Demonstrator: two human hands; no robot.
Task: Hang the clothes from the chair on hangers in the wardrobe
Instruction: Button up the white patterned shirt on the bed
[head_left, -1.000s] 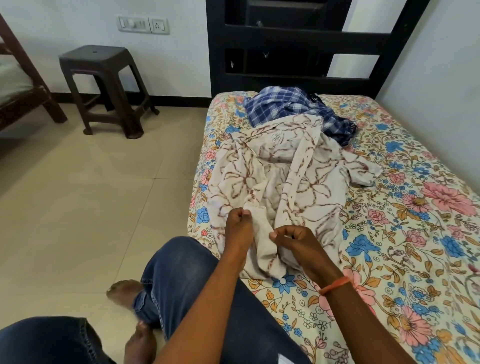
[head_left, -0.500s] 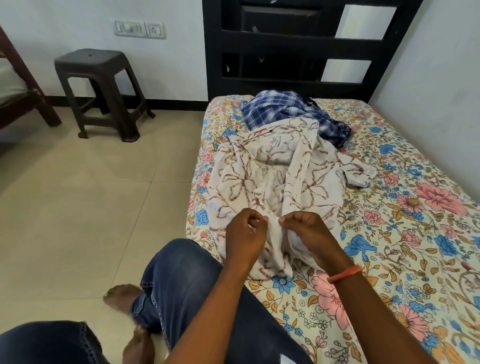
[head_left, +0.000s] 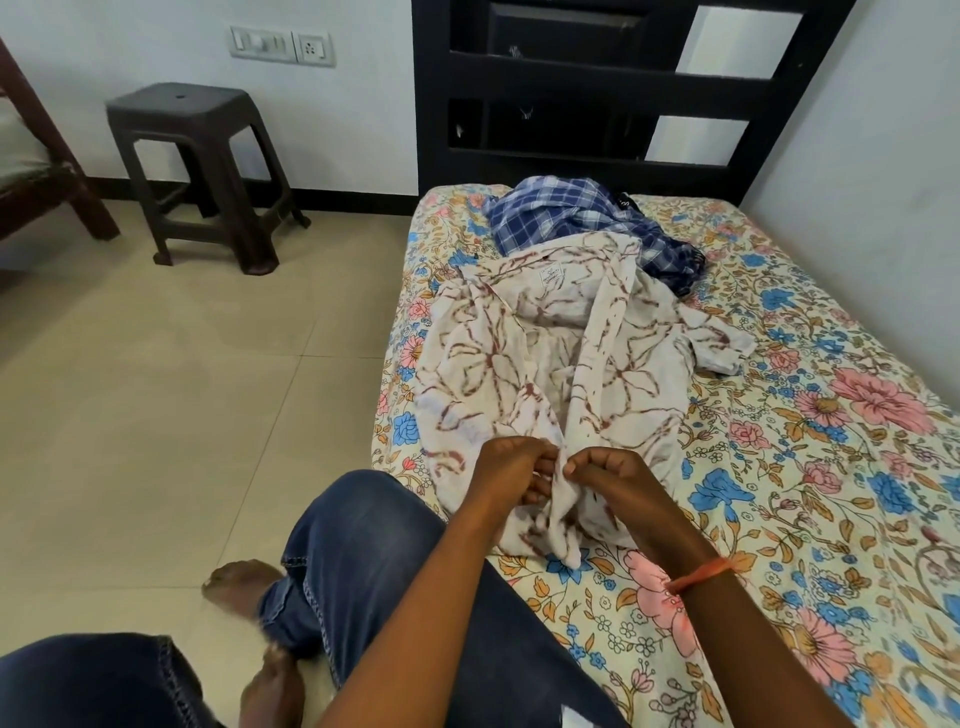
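Note:
A cream shirt with a brown flower print (head_left: 613, 374) lies spread on the bed, its front open and its collar label showing. Behind it a blue checked shirt (head_left: 561, 213) lies crumpled near the headboard. My left hand (head_left: 506, 467) and my right hand (head_left: 605, 475) meet at the shirt's lower front edges. Each pinches the cloth between curled fingers and thumb. No hanger and no wardrobe appear in view.
The bed (head_left: 831, 467) has a flowered sheet and a dark headboard (head_left: 597, 83). A dark plastic stool (head_left: 202, 171) stands on the tiled floor at the left, a wooden frame (head_left: 47, 171) beyond it. My jeans-clad knee (head_left: 363, 545) rests against the bed.
My two hands have come together at the shirt's front edges and drawn them closer. The shirt's collar and label now lie exposed.

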